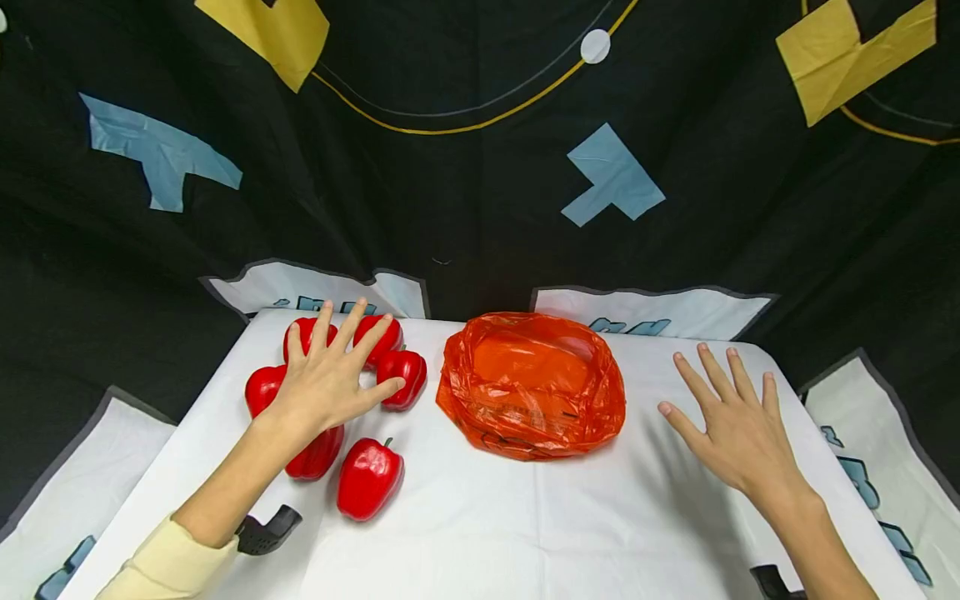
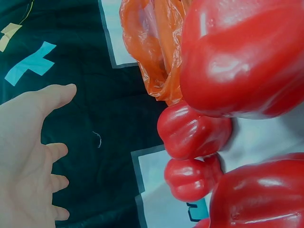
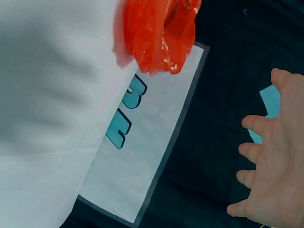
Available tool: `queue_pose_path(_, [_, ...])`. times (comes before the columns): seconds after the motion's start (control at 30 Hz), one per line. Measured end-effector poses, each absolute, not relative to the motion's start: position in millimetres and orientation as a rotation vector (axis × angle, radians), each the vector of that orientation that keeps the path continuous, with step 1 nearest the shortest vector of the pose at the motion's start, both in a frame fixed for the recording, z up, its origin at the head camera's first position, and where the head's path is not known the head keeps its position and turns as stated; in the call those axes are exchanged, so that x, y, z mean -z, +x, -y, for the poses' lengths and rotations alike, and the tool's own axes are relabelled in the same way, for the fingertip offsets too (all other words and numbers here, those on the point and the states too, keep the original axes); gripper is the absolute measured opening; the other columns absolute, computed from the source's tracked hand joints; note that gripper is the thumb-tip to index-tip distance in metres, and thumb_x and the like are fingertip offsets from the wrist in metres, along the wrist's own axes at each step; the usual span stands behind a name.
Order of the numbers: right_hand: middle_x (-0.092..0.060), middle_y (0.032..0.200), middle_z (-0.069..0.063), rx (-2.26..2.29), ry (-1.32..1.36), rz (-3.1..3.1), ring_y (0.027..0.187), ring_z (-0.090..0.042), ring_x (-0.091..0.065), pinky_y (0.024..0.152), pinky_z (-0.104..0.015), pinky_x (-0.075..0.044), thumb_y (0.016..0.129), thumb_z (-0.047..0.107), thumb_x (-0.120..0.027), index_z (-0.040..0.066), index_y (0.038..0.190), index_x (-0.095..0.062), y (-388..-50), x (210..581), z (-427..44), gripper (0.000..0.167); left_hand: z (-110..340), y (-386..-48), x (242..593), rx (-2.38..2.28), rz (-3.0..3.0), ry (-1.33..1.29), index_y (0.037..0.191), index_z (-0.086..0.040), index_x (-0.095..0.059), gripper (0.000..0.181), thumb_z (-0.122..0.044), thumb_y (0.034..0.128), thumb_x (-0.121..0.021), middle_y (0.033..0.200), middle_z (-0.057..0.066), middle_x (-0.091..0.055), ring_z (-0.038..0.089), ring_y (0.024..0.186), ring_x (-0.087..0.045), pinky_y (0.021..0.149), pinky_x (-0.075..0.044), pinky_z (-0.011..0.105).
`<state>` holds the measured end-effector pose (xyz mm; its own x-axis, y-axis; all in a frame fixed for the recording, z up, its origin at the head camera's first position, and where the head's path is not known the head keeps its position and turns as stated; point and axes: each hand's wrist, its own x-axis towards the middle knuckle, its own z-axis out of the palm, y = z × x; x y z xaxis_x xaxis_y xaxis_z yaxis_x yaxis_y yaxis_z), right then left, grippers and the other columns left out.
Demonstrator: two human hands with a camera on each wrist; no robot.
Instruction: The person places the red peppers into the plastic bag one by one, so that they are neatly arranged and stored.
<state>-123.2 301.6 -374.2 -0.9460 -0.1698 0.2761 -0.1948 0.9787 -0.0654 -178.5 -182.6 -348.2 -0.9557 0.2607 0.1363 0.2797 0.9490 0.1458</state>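
Note:
Several glossy red bell peppers [image 1: 370, 481] sit on the left part of the white table. Above them hovers my left hand [image 1: 322, 383], fingers spread and holding nothing; it partly covers some of the peppers. In the left wrist view a large pepper [image 2: 242, 57] is close to the camera, apart from the fingers. At the table's middle stands an orange-red plastic bag [image 1: 528, 429], its mouth spread and facing up. To the bag's right my right hand [image 1: 738, 433] hangs over the table, fingers spread, touching nothing and casting a shadow.
The white-covered table [image 1: 465, 533] ends at a back edge just behind the bag and peppers. Behind it hangs a black cloth [image 1: 450, 208] with blue and yellow patches. Black wrist mounts [image 1: 266, 532] show beneath both forearms.

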Motion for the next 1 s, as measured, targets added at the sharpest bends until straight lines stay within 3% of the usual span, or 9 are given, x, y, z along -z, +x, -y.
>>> queue_pose_path(0.47, [-0.024, 0.160, -0.023, -0.126, 0.260, 2.846, 0.147, -0.046, -0.008, 0.110, -0.067, 0.014, 0.096, 0.057, -0.052, 0.014, 0.156, -0.033, -116.5, 371.8, -305.3, 0.077, 180.4, -174.7, 347.8, 0.293, 2.980, -0.440, 0.157, -0.016, -0.030, 0.099, -0.047, 0.0776, -0.079, 0.161, 0.023, -0.016, 0.052, 0.143, -0.009, 0.105, -0.004, 0.079])
queue_pose_path(0.83, [-0.031, 0.156, -0.025, -0.198, 0.281, 2.813, 0.143, -0.048, -0.020, 0.112, -0.068, 0.006, 0.095, 0.048, -0.060, 0.009, 0.151, -0.042, -115.8, 374.4, -304.2, 0.070, 188.4, -166.3, 347.1, 0.480, 2.985, -0.499, 0.156, -0.011, -0.032, 0.098, -0.042, 0.0770, -0.082, 0.159, 0.023, -0.023, 0.051, 0.141, -0.017, 0.108, -0.015, 0.074])
queue_pose_path(1.0, [-0.035, 0.153, -0.025, -0.280, 0.300, 2.784, 0.141, -0.047, -0.026, 0.115, -0.066, -0.003, 0.094, 0.042, -0.063, 0.005, 0.146, -0.048, -115.8, 376.7, -303.6, 0.066, 192.4, -159.0, 348.3, 0.564, 2.988, -0.531, 0.155, -0.009, -0.033, 0.098, -0.043, 0.0770, -0.082, 0.158, 0.021, -0.026, 0.048, 0.139, -0.025, 0.103, -0.028, 0.074])
